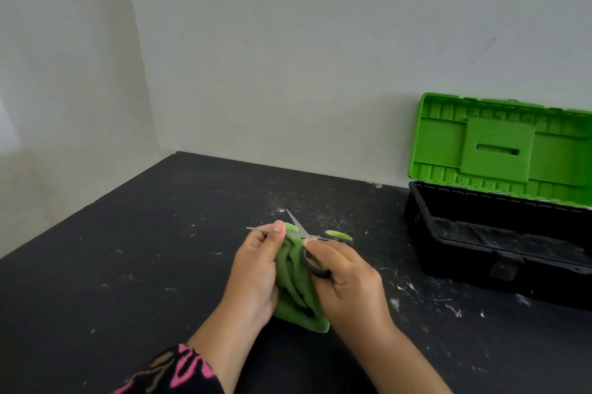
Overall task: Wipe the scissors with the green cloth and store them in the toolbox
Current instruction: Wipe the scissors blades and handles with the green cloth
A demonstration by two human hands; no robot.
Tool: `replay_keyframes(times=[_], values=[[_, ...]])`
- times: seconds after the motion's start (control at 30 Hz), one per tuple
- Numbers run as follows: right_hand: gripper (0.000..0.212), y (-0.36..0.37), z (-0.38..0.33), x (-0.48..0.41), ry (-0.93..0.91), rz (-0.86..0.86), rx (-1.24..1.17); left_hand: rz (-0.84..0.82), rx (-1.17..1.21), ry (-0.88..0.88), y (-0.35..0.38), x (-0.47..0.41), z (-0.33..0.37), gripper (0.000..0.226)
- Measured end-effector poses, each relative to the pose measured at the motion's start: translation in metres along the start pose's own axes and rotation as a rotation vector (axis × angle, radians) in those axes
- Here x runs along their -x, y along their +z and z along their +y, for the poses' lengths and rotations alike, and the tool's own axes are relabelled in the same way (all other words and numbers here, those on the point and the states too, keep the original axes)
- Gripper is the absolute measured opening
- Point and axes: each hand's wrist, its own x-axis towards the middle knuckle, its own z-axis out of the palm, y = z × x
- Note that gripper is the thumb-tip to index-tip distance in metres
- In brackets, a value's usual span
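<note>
One toolbox (455, 262) stands open; left hand (256, 268) grips green cloth (296, 291), right hand (349, 281) scissors (308, 236).

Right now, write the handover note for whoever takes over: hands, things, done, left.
Left hand: pinches the bunched green fabric cloth against one blade.
Right hand: grip on the handle of the steel scissors with black-and-green loops, blades open.
Black plastic toolbox with green lid: open, on the black table, right of the hands, apart.
Done: wiping begun. Left: finish wiping, store scissors in toolbox.
</note>
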Motion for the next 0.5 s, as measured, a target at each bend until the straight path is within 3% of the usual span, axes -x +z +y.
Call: replay_keyframes(times=[0.1,0.23,0.33,0.4,0.5], values=[[0.049,-0.003,-0.001,-0.003,0.062,-0.048,-0.125,0.061,0.015,0.03,0.0,-0.002,0.001,0.013],[0.058,-0.009,-0.002,-0.01,0.653,-0.199,-0.689,0.101,0.049,0.075,0.001,-0.002,0.003,0.01],[0.037,-0.018,-0.001,-0.018,1.007,-0.177,-1.08,0.088,0.024,0.096,0.0,-0.002,0.003,0.012],[0.025,-0.024,-0.003,-0.021,1.142,-0.22,-1.196,0.047,-0.013,0.093,-0.001,0.0,0.003,0.012],[0.033,-0.024,-0.007,-0.02,1.201,-0.271,-1.267,-0.039,-0.058,0.052,0.001,0.004,0.002,0.01]])
